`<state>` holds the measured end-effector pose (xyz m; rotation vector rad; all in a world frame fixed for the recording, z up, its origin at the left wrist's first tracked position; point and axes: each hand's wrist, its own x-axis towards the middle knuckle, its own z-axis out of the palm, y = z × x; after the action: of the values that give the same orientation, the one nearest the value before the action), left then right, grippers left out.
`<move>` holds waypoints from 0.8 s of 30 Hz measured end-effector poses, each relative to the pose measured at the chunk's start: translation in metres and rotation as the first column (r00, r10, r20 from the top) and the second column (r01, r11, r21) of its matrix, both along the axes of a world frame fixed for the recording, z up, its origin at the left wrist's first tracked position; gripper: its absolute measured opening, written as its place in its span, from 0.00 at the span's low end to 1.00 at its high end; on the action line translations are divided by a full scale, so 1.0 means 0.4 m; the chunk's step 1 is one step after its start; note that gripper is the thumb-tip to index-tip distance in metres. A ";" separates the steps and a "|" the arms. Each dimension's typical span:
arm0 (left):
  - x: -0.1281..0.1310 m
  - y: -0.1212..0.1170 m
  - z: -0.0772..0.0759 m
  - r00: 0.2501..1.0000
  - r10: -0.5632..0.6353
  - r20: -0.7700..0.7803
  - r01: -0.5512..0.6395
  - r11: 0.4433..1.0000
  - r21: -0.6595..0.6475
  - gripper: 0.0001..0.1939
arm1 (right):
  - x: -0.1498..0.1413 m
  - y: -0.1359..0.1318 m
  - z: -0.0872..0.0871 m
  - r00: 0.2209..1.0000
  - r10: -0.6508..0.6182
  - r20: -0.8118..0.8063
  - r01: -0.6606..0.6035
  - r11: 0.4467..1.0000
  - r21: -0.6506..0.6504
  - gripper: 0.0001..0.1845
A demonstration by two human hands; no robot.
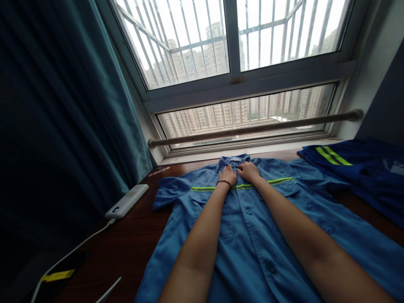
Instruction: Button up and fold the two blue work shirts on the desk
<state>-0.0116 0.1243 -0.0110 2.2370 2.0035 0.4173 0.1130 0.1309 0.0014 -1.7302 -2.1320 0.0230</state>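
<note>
A blue short-sleeved work shirt (248,240) lies spread front up, its collar (234,160) toward the window. Across its chest runs a yellow-green and grey reflective strip (206,189). My left hand (227,175), with a dark beaded bracelet on the wrist, rests just below the collar, its fingers closed on the front edge. Beside it, my right hand (248,171) pinches the same front edge near a dark button. The fingertips are small here, and the exact hold is partly hidden. Lower down the front, more buttons (270,266) show.
Darker blue folded clothing (344,168) with a reflective strip lies at right. On the dark wooden surface (126,248) at left are a white power bank (128,201) and its white cable (77,246). A teal curtain (104,105) hangs at left; a rail (252,130) crosses the window.
</note>
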 end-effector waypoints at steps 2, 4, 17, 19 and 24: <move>0.006 -0.006 0.008 0.999 0.036 -0.039 -0.036 0.999 0.007 0.27 | -0.003 0.002 -0.003 1.000 -0.011 -0.015 0.011 1.000 -0.009 0.21; 0.023 -0.018 0.024 0.988 0.114 -0.108 -0.108 0.993 0.056 0.26 | -0.005 0.004 -0.005 0.999 -0.025 -0.034 0.024 1.000 -0.018 0.21; 0.097 -0.042 0.004 0.993 -0.048 -0.103 0.039 0.995 -0.090 0.37 | 0.156 -0.010 0.052 0.938 -0.328 -0.116 0.318 0.943 -0.093 0.18; 0.094 -0.037 -0.001 0.994 -0.036 -0.101 0.029 0.996 -0.079 0.37 | 0.223 -0.043 0.041 0.921 -0.377 -0.096 0.370 0.926 -0.078 0.20; 0.099 -0.041 0.004 0.997 -0.032 -0.076 0.027 0.998 -0.063 0.36 | 0.414 -0.096 -0.017 0.896 -0.443 0.022 0.443 0.892 -0.089 0.28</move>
<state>0.0279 0.1080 -0.0094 2.2755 1.9883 0.2666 0.2785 0.0926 -0.0054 -2.2323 -1.7091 -0.0057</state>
